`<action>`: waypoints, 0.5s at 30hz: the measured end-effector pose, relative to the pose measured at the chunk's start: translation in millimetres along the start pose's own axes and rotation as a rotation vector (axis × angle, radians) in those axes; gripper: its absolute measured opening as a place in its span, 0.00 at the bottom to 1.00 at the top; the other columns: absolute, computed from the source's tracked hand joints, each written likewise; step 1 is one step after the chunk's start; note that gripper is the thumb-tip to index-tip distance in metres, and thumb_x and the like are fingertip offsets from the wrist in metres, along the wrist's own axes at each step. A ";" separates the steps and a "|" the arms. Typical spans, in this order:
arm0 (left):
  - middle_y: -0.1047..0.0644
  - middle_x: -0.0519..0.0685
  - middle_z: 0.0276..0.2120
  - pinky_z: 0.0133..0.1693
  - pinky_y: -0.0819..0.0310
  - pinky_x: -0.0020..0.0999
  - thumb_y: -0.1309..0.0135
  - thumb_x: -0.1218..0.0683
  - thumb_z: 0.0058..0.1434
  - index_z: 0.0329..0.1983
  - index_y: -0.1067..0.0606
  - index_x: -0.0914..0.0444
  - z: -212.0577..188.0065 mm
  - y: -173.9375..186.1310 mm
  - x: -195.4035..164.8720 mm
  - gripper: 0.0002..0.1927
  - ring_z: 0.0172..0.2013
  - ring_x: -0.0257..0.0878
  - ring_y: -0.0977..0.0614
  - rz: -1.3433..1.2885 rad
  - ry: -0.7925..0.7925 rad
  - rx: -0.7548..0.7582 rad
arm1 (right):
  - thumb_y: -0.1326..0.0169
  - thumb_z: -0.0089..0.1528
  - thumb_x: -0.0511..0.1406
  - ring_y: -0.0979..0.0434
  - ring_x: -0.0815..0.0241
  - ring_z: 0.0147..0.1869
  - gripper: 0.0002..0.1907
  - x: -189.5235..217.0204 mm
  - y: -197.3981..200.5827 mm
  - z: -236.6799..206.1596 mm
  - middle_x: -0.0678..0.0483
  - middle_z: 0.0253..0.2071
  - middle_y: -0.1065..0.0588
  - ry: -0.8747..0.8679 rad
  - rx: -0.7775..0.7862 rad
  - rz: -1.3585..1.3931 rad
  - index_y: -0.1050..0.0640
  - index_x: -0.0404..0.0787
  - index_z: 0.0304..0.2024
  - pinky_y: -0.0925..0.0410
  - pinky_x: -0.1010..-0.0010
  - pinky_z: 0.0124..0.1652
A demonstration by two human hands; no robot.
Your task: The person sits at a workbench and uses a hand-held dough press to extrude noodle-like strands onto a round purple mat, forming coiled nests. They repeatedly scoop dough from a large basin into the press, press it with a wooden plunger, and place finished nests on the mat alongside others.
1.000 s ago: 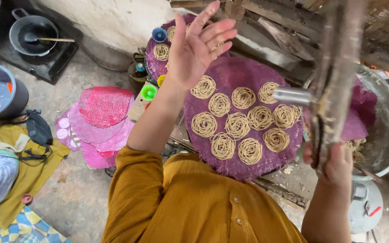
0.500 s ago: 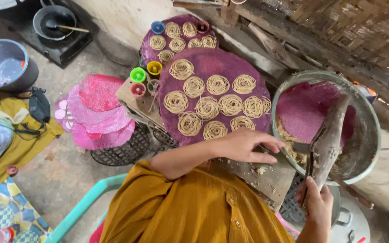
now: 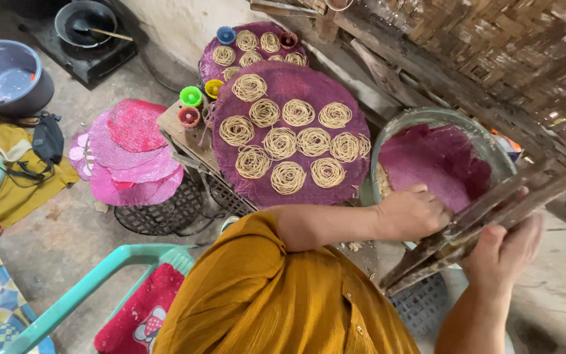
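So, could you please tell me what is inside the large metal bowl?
A magenta cloth covers most of the metal bowl. The left hand reaches in at its edge, where some pale dough shows. Anything beneath the cloth is hidden.

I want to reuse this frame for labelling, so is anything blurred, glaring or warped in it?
Head view: even, soft daylight with no hard shadows; the noodle coils on the purple mat are sharp; the wooden press in the right hand is slightly motion-blurred; bright glare shows through the woven wall; wide-angle bending stretches the edges.
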State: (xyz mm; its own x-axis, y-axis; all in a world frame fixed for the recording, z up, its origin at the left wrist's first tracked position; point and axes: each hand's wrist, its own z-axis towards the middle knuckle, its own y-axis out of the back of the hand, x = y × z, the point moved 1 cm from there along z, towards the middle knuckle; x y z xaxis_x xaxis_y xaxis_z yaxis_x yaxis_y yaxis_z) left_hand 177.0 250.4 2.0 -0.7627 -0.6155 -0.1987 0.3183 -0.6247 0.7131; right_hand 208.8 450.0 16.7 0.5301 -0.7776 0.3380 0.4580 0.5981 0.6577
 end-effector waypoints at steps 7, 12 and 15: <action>0.20 0.48 0.23 0.29 0.21 0.43 0.47 0.51 0.58 0.34 0.21 0.59 11.8 11.5 4.5 0.09 0.25 0.44 0.16 -0.347 0.288 0.385 | 0.37 0.56 0.30 0.23 0.49 0.44 0.15 68.1 41.9 42.3 0.48 0.39 0.24 0.481 0.239 -0.015 0.30 0.35 0.40 0.33 0.55 0.44; 0.21 0.50 0.24 0.34 0.24 0.41 0.46 0.55 0.52 0.30 0.24 0.62 2.0 16.2 -16.4 0.06 0.28 0.44 0.18 0.025 -0.046 0.000 | 0.34 0.52 0.31 0.25 0.59 0.35 0.14 2.6 79.7 54.3 0.52 0.35 0.24 0.026 0.421 0.109 0.22 0.36 0.38 0.31 0.71 0.32; 0.22 0.49 0.24 0.35 0.27 0.39 0.44 0.56 0.53 0.29 0.24 0.62 3.0 15.2 -14.3 0.04 0.28 0.42 0.19 0.008 -0.020 -0.023 | 0.36 0.55 0.29 0.22 0.59 0.31 0.10 -61.3 104.8 49.7 0.50 0.32 0.24 -0.211 0.529 0.116 0.21 0.35 0.39 0.29 0.71 0.30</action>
State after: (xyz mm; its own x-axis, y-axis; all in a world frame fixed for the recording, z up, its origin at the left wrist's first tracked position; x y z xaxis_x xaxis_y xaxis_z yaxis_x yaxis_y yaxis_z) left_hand 191.0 251.2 17.6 -0.7712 -0.6110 -0.1788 0.3376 -0.6307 0.6988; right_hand 188.9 550.7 98.4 0.3771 -0.7672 0.5188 -0.0418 0.5455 0.8371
